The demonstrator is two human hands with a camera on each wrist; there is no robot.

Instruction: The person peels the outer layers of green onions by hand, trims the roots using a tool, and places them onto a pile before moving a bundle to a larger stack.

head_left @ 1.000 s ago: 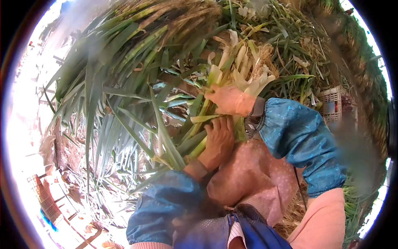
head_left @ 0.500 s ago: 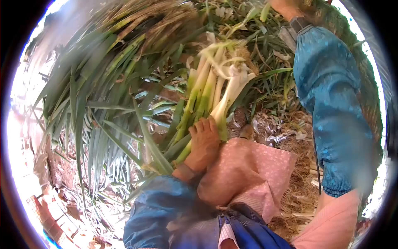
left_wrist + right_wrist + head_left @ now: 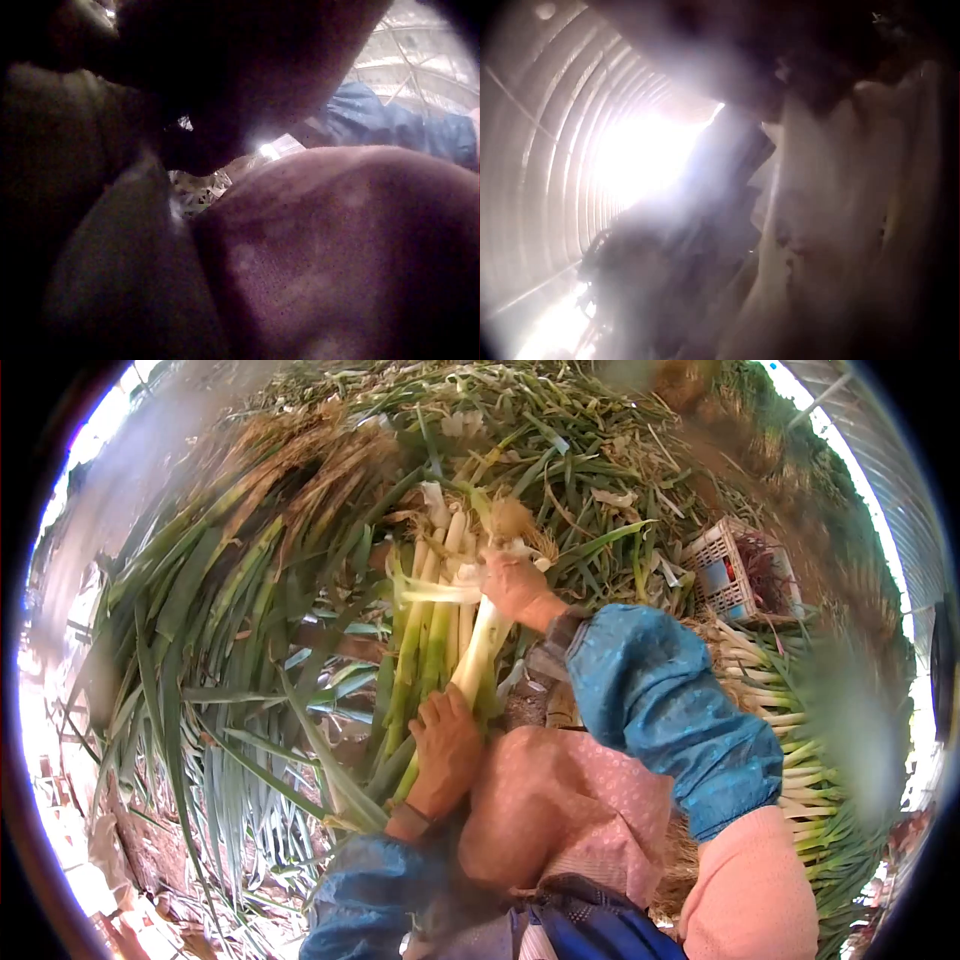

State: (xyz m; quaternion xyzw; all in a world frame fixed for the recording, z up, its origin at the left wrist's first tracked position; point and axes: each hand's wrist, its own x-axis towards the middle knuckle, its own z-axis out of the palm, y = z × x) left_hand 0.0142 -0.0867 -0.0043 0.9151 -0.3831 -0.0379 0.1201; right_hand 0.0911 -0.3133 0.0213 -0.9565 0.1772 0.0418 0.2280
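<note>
A bunch of leeks points away from the body in the head view, white shafts and roots at the far end. My left hand holds the bunch low on its green part, fingers over the stalks, beside the pink cloth on the lap. At the root end, my right hand grips the thick white leek on the right side of the bunch. A pale peeled strip lies across the shafts next to that hand. Both wrist views are dark or blurred; pale leek layers show in the right one.
A large heap of leeks with long green leaves spreads on the left. Loose leaves and trimmings cover the ground ahead. A plastic crate stands at the right, above a row of laid-out leeks. Pink cloth covers the lap.
My right hand swung out to the far right, away from the bunch, then came back to its root end. The left hand kept its hold on the stalks.
</note>
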